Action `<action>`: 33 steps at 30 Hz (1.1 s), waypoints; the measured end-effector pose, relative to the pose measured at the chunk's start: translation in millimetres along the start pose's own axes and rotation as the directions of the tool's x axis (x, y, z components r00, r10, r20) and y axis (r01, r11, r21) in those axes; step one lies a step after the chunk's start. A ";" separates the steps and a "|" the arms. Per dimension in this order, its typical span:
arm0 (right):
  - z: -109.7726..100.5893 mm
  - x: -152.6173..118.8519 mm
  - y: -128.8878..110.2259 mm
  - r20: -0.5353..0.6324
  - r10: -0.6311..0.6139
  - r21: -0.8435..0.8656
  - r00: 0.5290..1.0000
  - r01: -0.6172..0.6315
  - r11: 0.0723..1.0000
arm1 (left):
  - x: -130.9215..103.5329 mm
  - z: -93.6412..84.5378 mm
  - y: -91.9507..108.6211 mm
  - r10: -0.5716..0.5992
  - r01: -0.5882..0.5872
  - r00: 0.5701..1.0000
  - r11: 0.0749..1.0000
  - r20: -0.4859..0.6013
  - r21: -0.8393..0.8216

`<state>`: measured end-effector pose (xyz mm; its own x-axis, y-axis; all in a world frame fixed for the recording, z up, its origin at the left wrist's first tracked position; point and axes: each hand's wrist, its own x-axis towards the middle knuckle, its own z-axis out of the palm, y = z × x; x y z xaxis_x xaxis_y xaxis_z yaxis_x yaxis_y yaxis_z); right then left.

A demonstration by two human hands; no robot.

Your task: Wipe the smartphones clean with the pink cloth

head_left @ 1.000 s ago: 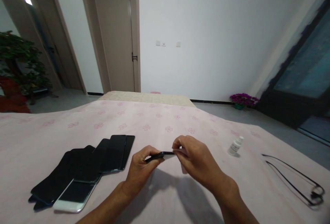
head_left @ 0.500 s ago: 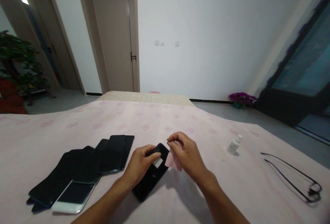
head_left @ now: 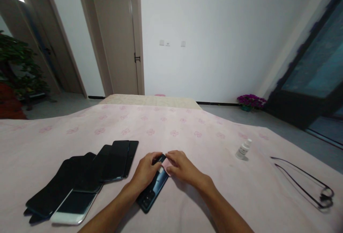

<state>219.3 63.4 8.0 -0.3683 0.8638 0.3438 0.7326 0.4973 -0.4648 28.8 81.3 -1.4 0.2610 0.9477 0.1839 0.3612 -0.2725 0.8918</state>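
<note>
Left hand point(head_left: 144, 170) grips phone point(head_left: 154, 188), long axis slanting far-right; right hand's fingers pinch pink cloth point(head_left: 166, 164) at far end.

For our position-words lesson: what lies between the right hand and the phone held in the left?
A pink cloth, partly hidden, lies between the right hand and the phone, as the head view shows.

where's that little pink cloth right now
The pink cloth is low in the middle of the head view, pinched in the right hand at the far end of the dark phone that the left hand holds.
</note>
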 end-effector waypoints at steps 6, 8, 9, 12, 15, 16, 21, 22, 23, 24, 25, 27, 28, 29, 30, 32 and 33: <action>-0.1 -3.1 -0.9 0.004 0.078 -0.040 0.997 -0.078 0.996 | -7.1 -1.9 8.5 0.041 -0.060 0.995 0.975 0.095 0.213; 3.8 -3.7 -1.1 -0.036 0.090 -0.017 0.995 -0.091 0.996 | -11.2 -4.9 14.0 0.039 -0.081 0.988 0.955 0.150 0.284; 6.3 -4.0 -0.7 -0.064 0.091 -0.004 0.994 -0.091 0.996 | -13.9 -7.0 17.1 0.032 -0.088 0.984 0.942 0.173 0.324; 12.2 -5.1 0.4 -0.163 0.058 0.011 0.985 -0.057 0.998 | -25.0 -15.7 26.8 -0.003 -0.102 0.974 0.884 0.225 0.456; 12.1 -5.7 -1.9 -0.205 0.005 -0.002 0.979 -0.005 1.000 | -41.2 -26.7 34.1 -0.058 -0.128 0.957 0.793 0.283 0.596; 11.0 -5.8 -3.6 -0.196 -0.016 -0.001 0.981 0.016 1.000 | -47.5 -30.5 35.1 -0.085 -0.129 0.951 0.763 0.296 0.633; 5.9 -7.1 -14.4 -0.114 -0.093 0.036 0.989 0.098 0.995 | -75.8 -44.8 28.4 -0.142 -0.138 0.932 0.714 0.334 0.687; 5.7 -7.3 -16.1 -0.111 -0.092 0.039 0.990 0.097 0.995 | -79.1 -45.9 25.7 -0.140 -0.133 0.933 0.719 0.330 0.682; 5.8 -7.3 -17.4 -0.112 -0.085 0.040 0.990 0.090 0.995 | -81.2 -46.4 23.3 -0.137 -0.129 0.935 0.725 0.326 0.677; 6.0 -6.8 -18.2 -0.113 -0.074 0.039 0.991 0.079 0.996 | -82.0 -46.3 21.4 -0.132 -0.129 0.937 0.732 0.324 0.669; 6.2 -5.9 -18.2 -0.115 -0.059 0.035 0.992 0.064 0.997 | -81.5 -45.7 20.2 -0.127 -0.129 0.938 0.737 0.324 0.663; 6.5 -1.8 -15.5 -0.117 -0.017 0.019 0.993 0.020 1.000 | -76.7 -43.7 20.0 -0.114 -0.136 0.938 0.746 0.326 0.652; 6.3 1.5 -12.7 -0.119 0.012 0.004 0.993 -0.012 1.000 | -72.6 -42.5 20.8 -0.105 -0.143 0.939 0.750 0.329 0.646; 6.0 5.5 -9.0 -0.120 0.045 -0.013 0.992 -0.047 0.999 | -67.5 -41.2 22.0 -0.089 -0.153 0.939 0.755 0.332 0.637; 5.5 10.2 -4.6 -0.121 0.083 -0.035 0.989 -0.088 0.996 | -61.7 -39.8 23.4 -0.072 -0.162 0.941 0.762 0.331 0.627; 4.1 20.2 5.6 -0.115 0.149 -0.083 0.982 -0.159 0.984 | -49.1 -36.6 25.8 -0.044 -0.174 0.944 0.775 0.327 0.608; 3.5 24.8 10.8 -0.112 0.177 -0.102 0.978 -0.188 0.977 | -43.1 -34.5 26.5 -0.034 -0.170 0.949 0.782 0.313 0.600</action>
<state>216.1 90.4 8.6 -0.1666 0.9235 0.3456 0.8434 0.3150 -0.4352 -3.8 39.0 28.7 0.5158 0.8566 0.0143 0.7753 -0.4737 0.4178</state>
